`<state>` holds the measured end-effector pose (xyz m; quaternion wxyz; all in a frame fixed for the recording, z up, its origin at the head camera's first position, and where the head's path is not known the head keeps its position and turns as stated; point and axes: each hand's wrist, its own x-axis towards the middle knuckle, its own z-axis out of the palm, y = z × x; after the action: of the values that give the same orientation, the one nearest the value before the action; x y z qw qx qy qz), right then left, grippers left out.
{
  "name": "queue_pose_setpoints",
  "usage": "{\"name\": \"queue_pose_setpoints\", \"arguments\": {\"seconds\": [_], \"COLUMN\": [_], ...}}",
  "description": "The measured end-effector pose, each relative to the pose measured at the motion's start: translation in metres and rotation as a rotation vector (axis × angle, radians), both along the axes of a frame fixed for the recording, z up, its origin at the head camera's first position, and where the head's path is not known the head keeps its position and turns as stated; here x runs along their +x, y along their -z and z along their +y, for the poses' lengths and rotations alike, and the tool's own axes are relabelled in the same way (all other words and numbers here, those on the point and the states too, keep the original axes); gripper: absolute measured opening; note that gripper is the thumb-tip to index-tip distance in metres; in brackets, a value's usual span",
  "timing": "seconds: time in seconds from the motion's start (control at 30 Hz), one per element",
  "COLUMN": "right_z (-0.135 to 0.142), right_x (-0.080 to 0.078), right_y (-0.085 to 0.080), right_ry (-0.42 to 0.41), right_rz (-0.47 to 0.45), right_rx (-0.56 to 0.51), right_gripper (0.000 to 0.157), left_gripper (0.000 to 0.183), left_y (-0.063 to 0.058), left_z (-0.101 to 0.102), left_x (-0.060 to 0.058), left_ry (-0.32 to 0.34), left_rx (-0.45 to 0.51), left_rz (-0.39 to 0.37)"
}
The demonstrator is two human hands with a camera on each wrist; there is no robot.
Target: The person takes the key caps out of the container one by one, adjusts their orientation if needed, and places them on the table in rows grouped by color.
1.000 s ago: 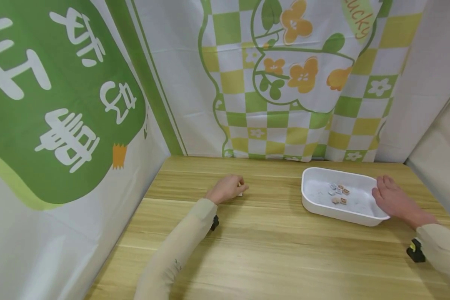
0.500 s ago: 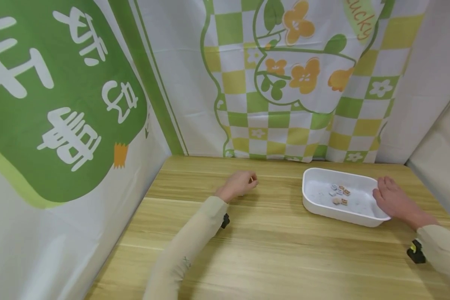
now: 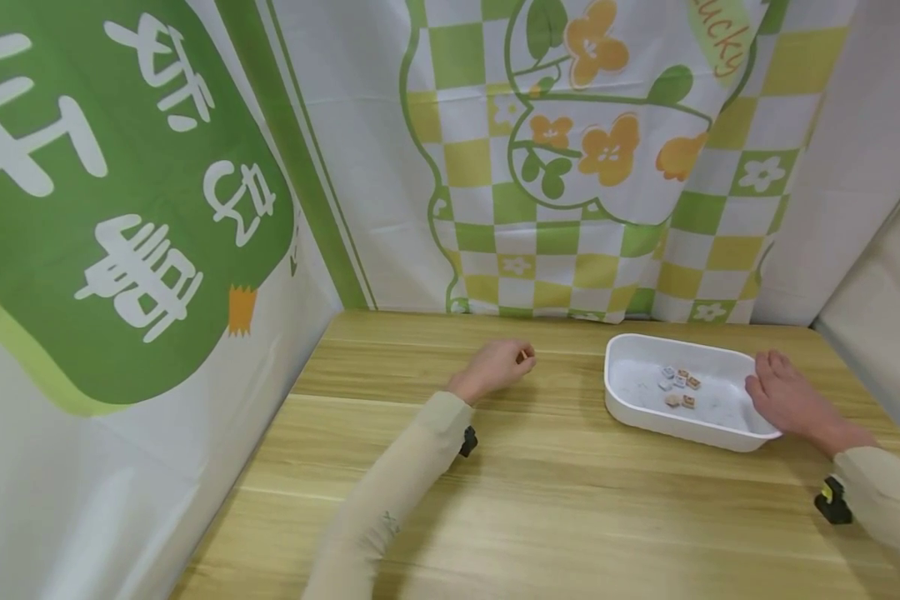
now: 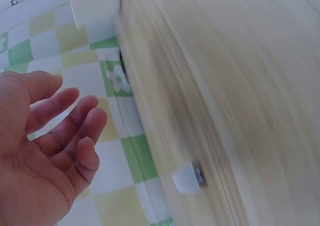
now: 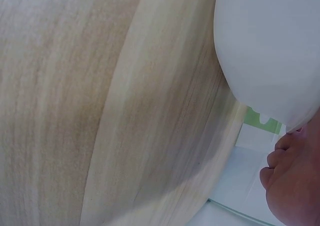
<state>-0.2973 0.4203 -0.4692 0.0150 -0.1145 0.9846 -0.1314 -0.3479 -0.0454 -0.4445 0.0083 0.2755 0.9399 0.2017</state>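
Observation:
My left hand (image 3: 495,367) hovers over the table left of the tub, its fingers loosely curled and apart. Nothing shows between the thumb and fingers in the left wrist view. There, a small white piece (image 4: 187,178) lies on the table near this hand; in the head view the hand or wrist hides it. At the right end of a white plastic tub (image 3: 678,425), my right hand (image 3: 783,396) holds the rim, its thumb partly hidden. Several small square tiles (image 3: 678,382), some white and some orange-brown, lie loose on the tub's floor.
The wooden table (image 3: 555,500) runs back to a green and white checked curtain (image 3: 540,242) along its far edge. On the left hangs a green printed cloth (image 3: 120,208). A pale wall (image 3: 885,292) stands at the right.
My left hand has moved right and slightly away across the table. A white piece seen at its fingers one second ago is now out of sight in the head view. My right hand stays on the tub.

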Motion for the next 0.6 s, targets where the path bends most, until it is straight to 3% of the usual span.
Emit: {"name": "queue_pose_setpoints", "arguments": {"seconds": [0.33, 0.6], "right_z": [-0.001, -0.001], "right_x": [0.001, 0.0], "right_y": [-0.001, -0.003], "right_ry": [-0.009, -0.008], "right_rz": [0.024, 0.014], "right_rx": [0.023, 0.055], "right_gripper": [0.065, 0.066], "left_gripper": [0.025, 0.025], "left_y": [-0.003, 0.001], "left_z": [0.023, 0.045], "left_x": [0.003, 0.007], "left_ry": [0.01, 0.03], "left_rx": [0.076, 0.105], "left_rz": [-0.024, 0.011]}}
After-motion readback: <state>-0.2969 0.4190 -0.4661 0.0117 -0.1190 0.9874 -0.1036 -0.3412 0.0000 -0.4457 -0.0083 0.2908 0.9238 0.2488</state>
